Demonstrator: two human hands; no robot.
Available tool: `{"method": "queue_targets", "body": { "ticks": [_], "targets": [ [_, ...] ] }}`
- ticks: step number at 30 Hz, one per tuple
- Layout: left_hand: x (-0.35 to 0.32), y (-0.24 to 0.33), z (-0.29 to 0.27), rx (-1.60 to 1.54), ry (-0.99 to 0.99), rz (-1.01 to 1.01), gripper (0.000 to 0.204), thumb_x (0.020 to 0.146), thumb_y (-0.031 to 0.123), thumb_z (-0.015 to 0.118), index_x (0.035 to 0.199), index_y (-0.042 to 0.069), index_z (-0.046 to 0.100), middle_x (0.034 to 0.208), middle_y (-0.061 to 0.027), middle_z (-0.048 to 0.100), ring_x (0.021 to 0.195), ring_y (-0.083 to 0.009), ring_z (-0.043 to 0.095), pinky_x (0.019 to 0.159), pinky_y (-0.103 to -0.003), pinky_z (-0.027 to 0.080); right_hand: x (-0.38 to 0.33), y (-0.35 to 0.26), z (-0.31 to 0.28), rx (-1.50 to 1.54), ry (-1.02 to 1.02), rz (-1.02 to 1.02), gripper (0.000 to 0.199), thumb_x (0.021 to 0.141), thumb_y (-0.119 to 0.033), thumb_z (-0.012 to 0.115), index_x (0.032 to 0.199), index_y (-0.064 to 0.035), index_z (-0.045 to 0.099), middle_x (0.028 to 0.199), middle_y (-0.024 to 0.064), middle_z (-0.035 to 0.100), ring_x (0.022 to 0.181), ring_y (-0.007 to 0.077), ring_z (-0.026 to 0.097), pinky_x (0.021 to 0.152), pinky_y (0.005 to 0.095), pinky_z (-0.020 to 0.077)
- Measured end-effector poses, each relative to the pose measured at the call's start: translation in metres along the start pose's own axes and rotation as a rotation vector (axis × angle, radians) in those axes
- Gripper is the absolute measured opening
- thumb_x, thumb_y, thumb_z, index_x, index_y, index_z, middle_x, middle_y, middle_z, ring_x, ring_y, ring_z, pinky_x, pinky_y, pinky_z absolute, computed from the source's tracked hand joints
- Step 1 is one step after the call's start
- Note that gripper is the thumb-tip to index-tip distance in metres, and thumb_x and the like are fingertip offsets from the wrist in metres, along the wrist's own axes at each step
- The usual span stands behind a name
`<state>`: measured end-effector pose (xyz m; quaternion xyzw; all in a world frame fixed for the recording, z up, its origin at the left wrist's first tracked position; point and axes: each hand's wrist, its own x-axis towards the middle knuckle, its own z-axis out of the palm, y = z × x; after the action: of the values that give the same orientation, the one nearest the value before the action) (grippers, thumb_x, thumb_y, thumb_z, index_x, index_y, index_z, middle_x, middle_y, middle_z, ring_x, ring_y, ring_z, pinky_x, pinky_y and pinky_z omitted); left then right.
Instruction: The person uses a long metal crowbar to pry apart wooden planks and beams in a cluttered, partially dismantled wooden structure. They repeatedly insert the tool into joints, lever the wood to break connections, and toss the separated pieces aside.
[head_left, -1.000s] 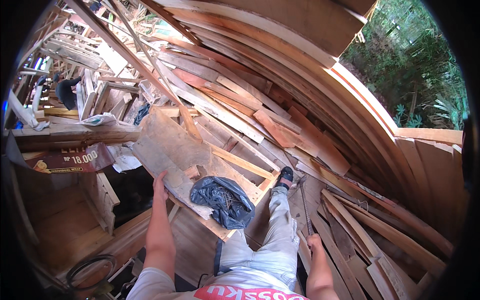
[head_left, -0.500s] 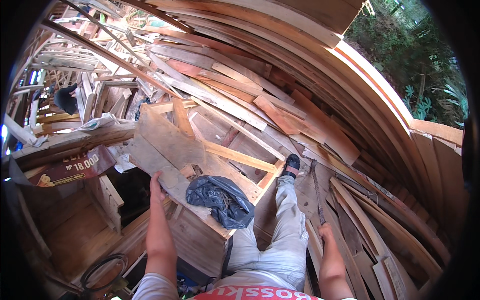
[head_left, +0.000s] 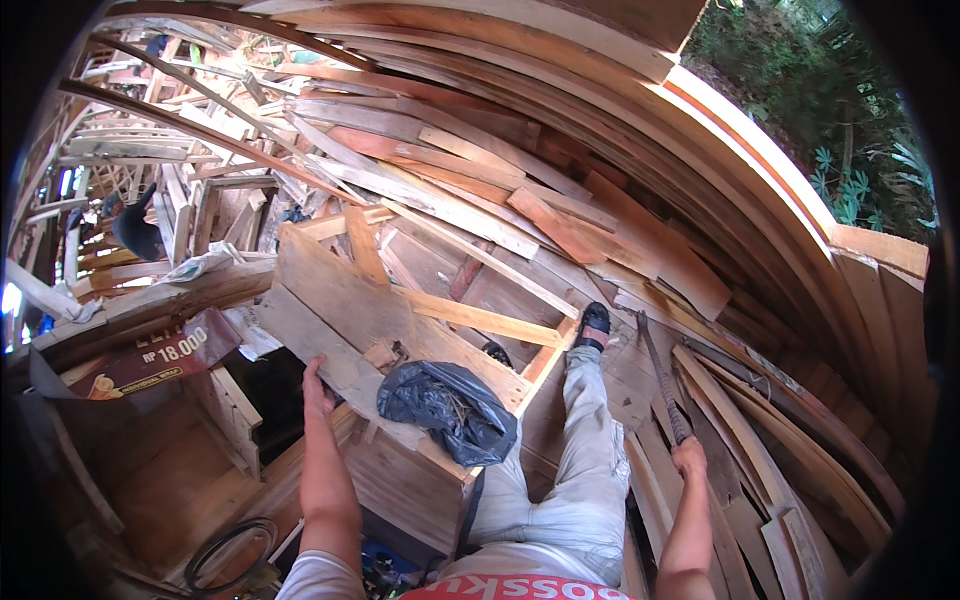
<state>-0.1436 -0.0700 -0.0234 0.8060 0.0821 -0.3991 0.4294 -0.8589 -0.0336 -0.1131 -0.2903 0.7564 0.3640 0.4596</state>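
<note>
My right hand (head_left: 689, 457) is closed around the lower end of a long ribbed metal pry bar (head_left: 660, 375). The bar slants up and away to the left, its small bent tip near my black sandal (head_left: 595, 322). My left hand (head_left: 317, 388) grips the near left edge of a worn plank-topped bench (head_left: 335, 312), with the fingers partly hidden by the edge. On the bench lies a crumpled black plastic bag (head_left: 440, 405), open at the top, with thin dark bits inside that I cannot make out. A small wood scrap (head_left: 380, 355) sits behind the bag.
Loose planks (head_left: 560, 225) lie heaped beyond the bench and along the curved timber wall (head_left: 760, 190). More boards (head_left: 735, 430) lean at the right. An open wooden compartment (head_left: 160, 470), a coiled black cable (head_left: 225, 550) and a brown printed banner (head_left: 170, 350) are at the left.
My right hand and the pry bar have shifted right, and the bar tilts more to the left. My left hand keeps its place on the bench edge. The whole view has turned slightly.
</note>
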Motion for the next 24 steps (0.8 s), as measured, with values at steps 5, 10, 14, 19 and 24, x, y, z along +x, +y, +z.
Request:
{"method": "queue_targets", "body": {
  "ticks": [5, 10, 14, 19, 24],
  "targets": [
    [0.009, 0.0, -0.014, -0.063, -0.026, 0.036, 0.039, 0.077, 0.023, 0.064, 0.111, 0.005, 0.056, 0.107, -0.0118, 0.062, 0.098, -0.0299, 0.061, 0.089, -0.043, 0.049, -0.019, -0.025, -0.021, -0.01, -0.037, 0.018, 0.04, 0.079, -0.019, 0.06, 0.112, 0.0044, 0.058, 0.113, 0.025, 0.062, 0.11, 0.0354, 0.059, 0.094, 0.0429, 0.0474],
    [-0.007, 0.006, -0.055, 0.11, 0.056, 0.152, 0.04, 0.074, 0.021, 0.066, 0.11, 0.004, 0.056, 0.1, -0.0108, 0.062, 0.091, -0.0268, 0.061, 0.084, -0.04, 0.05, -0.012, -0.022, -0.006, -0.04, 0.066, 0.024, 0.04, 0.08, -0.02, 0.059, 0.113, 0.0039, 0.059, 0.114, 0.0239, 0.062, 0.109, 0.0349, 0.06, 0.094, 0.0434, 0.0477],
    [-0.029, 0.051, -0.062, 0.454, 0.194, 0.278, 0.032, 0.07, 0.018, 0.069, 0.097, 0.004, 0.061, 0.089, -0.0079, 0.062, 0.084, -0.0207, 0.058, 0.075, -0.034, 0.047, -0.018, -0.034, -0.011, -0.045, 0.006, 0.005, 0.038, 0.08, -0.018, 0.058, 0.113, 0.0017, 0.06, 0.115, 0.0228, 0.062, 0.11, 0.035, 0.059, 0.094, 0.0439, 0.0476],
    [-0.072, 0.113, 0.0, 0.33, 0.102, 0.296, 0.04, 0.072, 0.024, 0.066, 0.106, 0.005, 0.059, 0.097, -0.0079, 0.062, 0.088, -0.0251, 0.061, 0.079, -0.038, 0.051, -0.015, -0.025, -0.015, 0.02, 0.002, 0.064, 0.033, 0.082, -0.015, 0.056, 0.112, -0.0021, 0.061, 0.115, 0.0222, 0.062, 0.112, 0.035, 0.058, 0.094, 0.0452, 0.0471],
    [-0.108, 0.145, 0.14, -0.009, -0.35, 0.263, 0.06, 0.084, 0.041, 0.056, 0.127, 0.0, 0.048, 0.112, -0.0158, 0.059, 0.098, -0.0298, 0.06, 0.084, -0.037, 0.052, -0.007, -0.013, -0.015, 0.054, 0.094, 0.056, 0.035, 0.083, -0.012, 0.054, 0.117, -0.0033, 0.056, 0.112, 0.0227, 0.063, 0.109, 0.0362, 0.059, 0.092, 0.0468, 0.047]
  ]
}}
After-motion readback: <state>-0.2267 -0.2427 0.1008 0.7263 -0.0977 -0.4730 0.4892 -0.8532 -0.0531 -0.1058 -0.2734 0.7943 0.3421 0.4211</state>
